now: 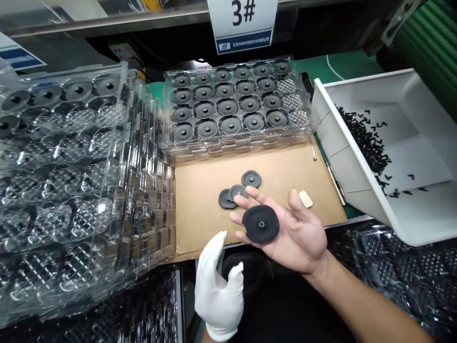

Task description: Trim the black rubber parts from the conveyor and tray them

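On the upturned palm and fingers of my bare right hand [298, 233] lies a black rubber-like disc [262, 224] with a small ring at its centre. The fingers of that hand are spread out. My left hand [219, 290], in a white glove, is held to the left and nearer to me; its thumb and fingers are apart with nothing between them. Just beyond my right fingertips, a round disc [251, 179] rests on the brown board [200, 224]. Beside it another disc [237, 192] partly overlaps a third disc [225, 199].
Behind the board stands a clear tray [228, 143] with rows of black discs. Tall stacked clear trays [135, 190] fill the left side. At right, a white bin [378, 200] holds small black pieces [371, 147]. An off-white block [305, 199] lies near my right thumb.
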`<state>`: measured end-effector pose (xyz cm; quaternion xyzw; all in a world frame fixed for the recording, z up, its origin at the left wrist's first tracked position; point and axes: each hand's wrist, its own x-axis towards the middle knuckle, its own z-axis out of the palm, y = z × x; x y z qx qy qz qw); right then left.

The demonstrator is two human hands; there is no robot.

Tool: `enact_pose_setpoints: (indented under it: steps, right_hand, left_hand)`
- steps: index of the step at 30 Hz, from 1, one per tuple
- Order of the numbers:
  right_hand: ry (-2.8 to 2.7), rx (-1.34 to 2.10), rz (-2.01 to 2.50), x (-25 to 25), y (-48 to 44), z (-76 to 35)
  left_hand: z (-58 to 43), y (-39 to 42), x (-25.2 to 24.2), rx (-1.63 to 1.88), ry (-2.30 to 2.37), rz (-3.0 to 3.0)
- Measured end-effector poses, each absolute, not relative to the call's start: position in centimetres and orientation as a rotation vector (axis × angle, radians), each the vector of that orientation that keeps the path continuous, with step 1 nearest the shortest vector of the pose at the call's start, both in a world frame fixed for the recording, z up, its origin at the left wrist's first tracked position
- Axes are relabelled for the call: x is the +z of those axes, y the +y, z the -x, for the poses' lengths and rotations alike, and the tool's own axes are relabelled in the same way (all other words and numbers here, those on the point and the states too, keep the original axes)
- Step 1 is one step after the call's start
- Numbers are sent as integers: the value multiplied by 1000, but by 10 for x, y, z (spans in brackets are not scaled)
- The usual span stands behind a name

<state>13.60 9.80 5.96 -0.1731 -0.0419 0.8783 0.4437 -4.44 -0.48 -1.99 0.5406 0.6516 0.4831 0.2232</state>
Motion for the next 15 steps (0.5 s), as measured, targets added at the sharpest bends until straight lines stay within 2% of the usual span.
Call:
enact_pose_setpoints:
  steps: [15]
  right_hand:
    - [-54,2281,351,57,93,-139]
  left_hand:
    - [49,-11,-15,1280,1779,-1486]
